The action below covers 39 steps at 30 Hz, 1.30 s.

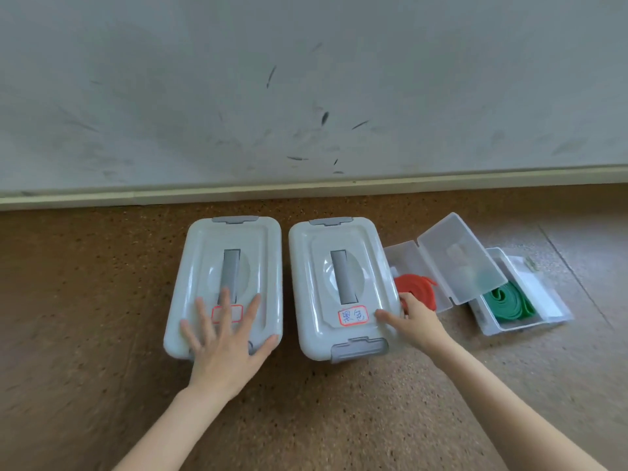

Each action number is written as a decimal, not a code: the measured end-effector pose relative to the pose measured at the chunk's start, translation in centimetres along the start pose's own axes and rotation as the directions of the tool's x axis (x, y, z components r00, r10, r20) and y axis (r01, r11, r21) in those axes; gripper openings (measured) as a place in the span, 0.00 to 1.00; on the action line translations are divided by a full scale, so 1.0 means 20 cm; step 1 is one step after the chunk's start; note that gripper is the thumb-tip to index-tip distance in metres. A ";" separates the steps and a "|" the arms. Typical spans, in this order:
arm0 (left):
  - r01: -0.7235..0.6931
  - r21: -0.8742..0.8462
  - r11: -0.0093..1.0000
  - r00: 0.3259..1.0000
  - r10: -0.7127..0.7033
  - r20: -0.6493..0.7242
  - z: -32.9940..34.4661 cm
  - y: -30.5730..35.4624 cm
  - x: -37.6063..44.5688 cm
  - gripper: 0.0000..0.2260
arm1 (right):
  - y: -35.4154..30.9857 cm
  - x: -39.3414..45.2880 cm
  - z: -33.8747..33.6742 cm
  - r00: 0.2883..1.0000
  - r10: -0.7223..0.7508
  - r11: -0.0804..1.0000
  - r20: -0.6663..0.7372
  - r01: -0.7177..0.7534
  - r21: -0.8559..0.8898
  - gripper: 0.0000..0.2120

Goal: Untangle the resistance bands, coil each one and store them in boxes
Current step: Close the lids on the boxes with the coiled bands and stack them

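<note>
Two white lidded boxes (224, 283) (343, 290) carry grey handles and latches, with red-edged labels. A coiled red band (418, 288) and a coiled green band (508, 302) lie in clear cases. The floor (85, 300) is speckled brown; the wall (204, 96) is grey-white with dark scuffs.

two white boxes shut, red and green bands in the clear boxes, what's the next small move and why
Probably close the lid of the clear box that holds the coiled red band. Both white boxes look latched, the left hand lies flat on one, and the right hand is right beside the red band. The green band lies in another open clear box.
</note>
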<state>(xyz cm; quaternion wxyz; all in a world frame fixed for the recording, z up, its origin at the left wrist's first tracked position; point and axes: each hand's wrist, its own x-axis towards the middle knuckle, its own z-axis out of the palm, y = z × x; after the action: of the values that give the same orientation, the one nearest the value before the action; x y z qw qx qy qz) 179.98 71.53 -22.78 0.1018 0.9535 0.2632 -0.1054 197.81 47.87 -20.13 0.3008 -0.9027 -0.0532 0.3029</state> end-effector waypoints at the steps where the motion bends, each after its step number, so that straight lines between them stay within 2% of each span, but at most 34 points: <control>1: 0.024 0.005 1.000 0.999 -0.024 0.033 0.01 -0.02 -0.02 0.37 | 0.00 -0.01 0.01 1.000 0.017 0.998 -0.002 -0.017 0.068 0.25; 4: 0.030 0.044 0.999 0.999 -0.031 0.028 0.04 -0.02 -0.02 0.44 | 0.02 -0.04 0.05 0.996 0.087 0.922 0.036 -0.094 0.376 0.23; 5: 0.026 0.041 0.999 1.000 -0.026 -0.011 0.04 -0.01 -0.01 0.43 | 0.03 -0.04 0.07 0.995 0.097 0.877 0.028 -0.098 0.471 0.21; 7: 0.013 0.019 1.000 0.997 -0.012 -0.080 0.04 0.03 0.05 0.42 | 0.03 -0.04 0.11 0.995 0.087 0.831 -0.053 -0.044 0.555 0.18; 9: 0.003 0.043 0.999 0.996 0.001 -0.094 0.02 0.06 0.14 0.41 | 0.00 0.00 0.11 0.989 0.080 0.811 -0.127 0.010 0.586 0.15; 12: -0.010 0.069 0.998 0.997 0.015 -0.081 0.01 0.08 0.20 0.39 | -0.07 0.06 0.04 0.981 0.051 0.839 -0.187 0.060 0.541 0.10; 15: 0.005 0.080 0.997 1.000 -0.003 -0.024 -0.02 0.08 0.20 0.38 | -0.16 0.07 -0.11 0.977 -0.010 0.840 -0.211 0.123 0.528 0.11; 17: 0.004 -0.030 1.000 0.999 -0.003 0.050 -0.08 0.09 0.20 0.34 | -0.23 0.03 -0.21 0.975 -0.068 0.824 -0.213 0.175 0.538 0.12; 18: 0.019 -0.159 0.987 0.998 -0.010 0.058 -0.14 0.09 0.20 0.31 | -0.27 0.00 -0.25 0.974 -0.085 0.821 -0.209 0.187 0.539 0.12; 19: 0.046 -0.351 0.935 0.999 -0.040 0.024 -0.20 0.09 0.18 0.28 | -0.31 -0.03 -0.28 0.975 -0.100 0.818 -0.201 0.195 0.541 0.13; 20: 0.072 -0.563 0.823 0.993 -0.110 -0.033 -0.26 0.08 0.16 0.25 | -0.36 -0.07 -0.31 0.975 -0.116 0.810 -0.190 0.204 0.550 0.14; 21: 0.088 -0.739 0.667 0.975 -0.210 -0.074 -0.31 0.06 0.14 0.22 | -0.40 -0.10 -0.31 0.975 -0.136 0.796 -0.176 0.213 0.567 0.14; 22: 0.093 -0.846 0.524 0.947 -0.308 -0.087 -0.35 0.04 0.10 0.21 | -0.46 -0.14 -0.30 0.976 -0.149 0.781 -0.161 0.216 0.587 0.14; 24: 0.103 -0.922 0.373 0.905 -0.420 -0.068 -0.41 0.00 0.02 0.20 | -0.58 -0.20 -0.22 0.981 -0.145 0.766 -0.132 0.196 0.612 0.15; 28: 0.017 -0.954 0.300 0.880 -0.457 -0.128 -0.46 -0.06 -0.12 0.20 | -0.80 -0.28 0.08 0.991 -0.098 0.791 -0.087 0.130 0.597 0.14; 30: -0.029 -0.941 0.337 0.882 -0.434 -0.183 -0.47 -0.09 -0.15 0.21 | -0.88 -0.30 0.21 0.985 -0.107 0.835 -0.132 0.161 0.526 0.09; 32: -0.029 -0.935 0.353 0.888 -0.420 -0.187 -0.47 -0.10 -0.17 0.23 | -0.93 -0.32 0.28 0.985 -0.099 0.846 -0.144 0.159 0.509 0.10; 35: 0.014 -0.947 0.319 0.894 -0.429 -0.131 -0.51 -0.09 -0.20 0.26 | -0.95 -0.34 0.29 0.989 -0.068 0.859 -0.130 0.124 0.496 0.14; 39: 0.184 -0.954 0.238 0.855 -0.517 0.036 -0.47 -0.01 -0.29 0.23 | -0.84 -0.36 0.25 0.996 -0.056 0.897 -0.068 0.080 0.436 0.26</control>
<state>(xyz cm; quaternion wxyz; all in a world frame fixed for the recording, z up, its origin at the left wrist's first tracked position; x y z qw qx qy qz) 176.38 71.30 -12.36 0.5642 0.6344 0.4949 0.1850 190.48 62.10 -9.83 0.5077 -0.8174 -0.0074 0.2722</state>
